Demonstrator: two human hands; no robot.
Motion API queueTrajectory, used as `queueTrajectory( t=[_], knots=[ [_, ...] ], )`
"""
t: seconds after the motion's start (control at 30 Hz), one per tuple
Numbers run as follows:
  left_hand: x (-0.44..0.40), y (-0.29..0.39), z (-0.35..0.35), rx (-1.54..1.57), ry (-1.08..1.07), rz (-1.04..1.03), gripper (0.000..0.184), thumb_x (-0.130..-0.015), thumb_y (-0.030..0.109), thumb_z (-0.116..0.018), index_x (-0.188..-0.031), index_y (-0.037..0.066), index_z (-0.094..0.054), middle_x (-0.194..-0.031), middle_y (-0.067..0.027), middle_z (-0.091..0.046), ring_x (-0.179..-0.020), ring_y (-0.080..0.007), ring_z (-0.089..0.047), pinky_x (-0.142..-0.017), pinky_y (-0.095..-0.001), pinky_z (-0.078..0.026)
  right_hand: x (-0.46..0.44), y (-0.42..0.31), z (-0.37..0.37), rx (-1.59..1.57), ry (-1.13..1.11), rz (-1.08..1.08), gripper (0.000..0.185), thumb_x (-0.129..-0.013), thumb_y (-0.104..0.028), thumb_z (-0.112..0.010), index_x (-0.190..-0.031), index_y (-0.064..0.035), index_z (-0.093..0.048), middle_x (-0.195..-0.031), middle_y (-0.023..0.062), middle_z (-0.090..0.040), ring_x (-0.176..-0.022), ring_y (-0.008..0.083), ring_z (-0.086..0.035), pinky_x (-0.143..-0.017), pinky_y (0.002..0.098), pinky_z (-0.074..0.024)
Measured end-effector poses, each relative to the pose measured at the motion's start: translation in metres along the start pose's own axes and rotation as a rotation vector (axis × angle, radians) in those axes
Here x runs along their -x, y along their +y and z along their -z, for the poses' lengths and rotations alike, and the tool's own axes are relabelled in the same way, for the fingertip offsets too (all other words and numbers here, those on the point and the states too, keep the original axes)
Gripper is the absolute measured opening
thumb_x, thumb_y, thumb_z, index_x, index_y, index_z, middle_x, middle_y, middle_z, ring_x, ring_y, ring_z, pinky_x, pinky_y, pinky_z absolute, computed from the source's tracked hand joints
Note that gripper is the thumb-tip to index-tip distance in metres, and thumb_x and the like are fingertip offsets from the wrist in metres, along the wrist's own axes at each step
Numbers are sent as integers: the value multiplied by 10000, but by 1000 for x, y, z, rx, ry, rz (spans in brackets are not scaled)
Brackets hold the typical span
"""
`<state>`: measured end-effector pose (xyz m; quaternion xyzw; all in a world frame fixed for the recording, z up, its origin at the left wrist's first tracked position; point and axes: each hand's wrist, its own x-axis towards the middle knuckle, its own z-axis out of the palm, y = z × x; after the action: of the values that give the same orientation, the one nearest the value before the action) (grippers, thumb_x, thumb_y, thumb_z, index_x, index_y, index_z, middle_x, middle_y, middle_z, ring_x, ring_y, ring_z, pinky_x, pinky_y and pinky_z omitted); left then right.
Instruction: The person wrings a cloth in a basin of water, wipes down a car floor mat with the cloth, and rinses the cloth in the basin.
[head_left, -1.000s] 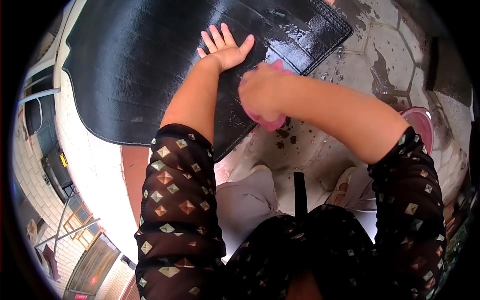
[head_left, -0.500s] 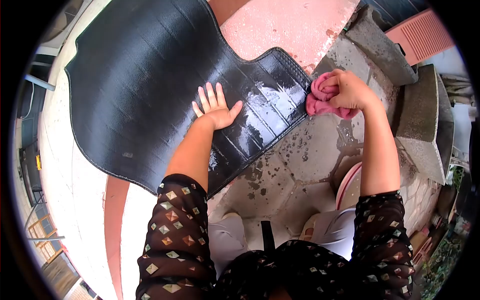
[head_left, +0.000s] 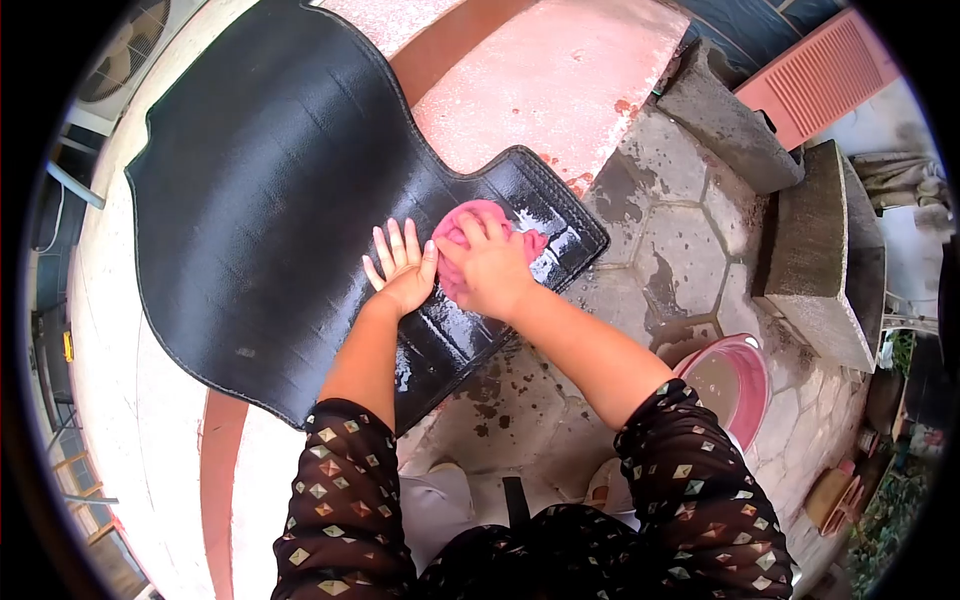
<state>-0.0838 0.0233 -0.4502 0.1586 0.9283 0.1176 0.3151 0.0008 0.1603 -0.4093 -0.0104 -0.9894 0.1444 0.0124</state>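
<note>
A large black floor mat (head_left: 250,190) with stitched edges lies over a pale ledge, its lower right part wet and shiny. My left hand (head_left: 405,280) rests flat on the mat with its fingers spread. Just to the right, my right hand (head_left: 490,270) presses a bunched pink cloth (head_left: 455,225) onto the wet surface, fingers curled over it. The thumb of my left hand nearly meets the cloth. Part of the cloth is hidden under my right hand.
A pink bucket (head_left: 755,385) holding murky water stands on the wet paved ground (head_left: 685,260), right of my forearm. Concrete troughs (head_left: 820,255) stand farther right, near a pink ridged panel (head_left: 815,80). The pink and white ledge (head_left: 540,80) extends behind the mat.
My right hand has brought the pink cloth leftward from the mat's right edge onto its wet surface. My left hand stays spread on the mat. More of the bucket shows.
</note>
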Motion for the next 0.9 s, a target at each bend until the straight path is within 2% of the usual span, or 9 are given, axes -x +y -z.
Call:
queueTrajectory(
  t=[0.13,0.27,0.33,0.4,0.47,0.53,0.73,0.87,0.9],
  knots=[
    [1,1,-1,-64,14,11,746,-900,631,-112,-1467,176,55,-1521,-69,173,-1375,-270,236,-1069,-536,104,1,44,16,-42,-69,-24,466,-639,-309,-729,-1093,-282,-626,-1208,6,-489,-1186,218,-414,-816,477,-435],
    [2,4,0,-87,-5,22,764,-897,636,-134,-1466,166,63,-1520,-71,174,-1374,-268,240,-1069,-539,99,27,81,42,46,-83,-195,440,-648,-289,-718,-1079,-290,-630,-1167,18,-511,-1147,231,-443,-845,482,-432],
    [2,5,0,-85,-4,21,771,-894,640,-142,-1465,165,67,-1520,-73,176,-1373,-268,241,-1068,-540,101,40,92,62,237,-233,-221,434,-653,-280,-713,-1079,-286,-633,-1176,19,-509,-1144,234,-445,-858,482,-427],
    [3,6,0,-86,-6,15,778,-892,643,-150,-1465,165,70,-1519,-74,178,-1373,-269,242,-1067,-541,102,49,104,89,268,-392,-385,474,-636,-276,-722,-1101,-282,-629,-1176,30,-522,-1134,234,-464,-890,445,-434],
    [4,8,1,-103,-10,25,805,-885,651,-189,-1464,157,74,-1518,-79,182,-1372,-273,245,-1065,-544,104,68,130,105,119,-352,-538,543,-606,-267,-727,-1139,-277,-619,-1174,50,-535,-1120,249,-485,-920,389,-442],
    [5,7,0,-111,0,15,820,-880,654,-210,-1463,152,74,-1517,-83,183,-1371,-275,247,-1064,-546,104,99,162,114,118,-283,-611,601,-582,-257,-726,-1171,-265,-607,-1161,68,-551,-1094,278,-511,-933,351,-447],
    [4,2,-7,-110,91,-34,859,-871,620,-344,-1466,143,51,-1524,-91,153,-1381,-286,217,-1064,-554,84,207,179,175,33,-172,-943,592,-572,-260,-717,-1155,-211,-626,-1132,145,-568,-1031,315,-570,-917,356,-460],
    [5,4,-12,-121,146,-27,829,-878,558,-377,-1470,132,17,-1529,-88,133,-1387,-279,202,-1063,-562,91,289,190,193,-161,-36,-1183,603,-601,-248,-717,-1190,-178,-609,-1098,144,-589,-1026,284,-588,-920,342,-457],
    [5,5,-11,-131,150,-23,817,-882,548,-376,-1471,133,10,-1530,-84,129,-1388,-277,198,-1064,-563,89,300,184,199,-315,-16,-1203,605,-604,-256,-719,-1193,-172,-607,-1115,143,-581,-1023,281,-588,-923,343,-456]
  ],
)
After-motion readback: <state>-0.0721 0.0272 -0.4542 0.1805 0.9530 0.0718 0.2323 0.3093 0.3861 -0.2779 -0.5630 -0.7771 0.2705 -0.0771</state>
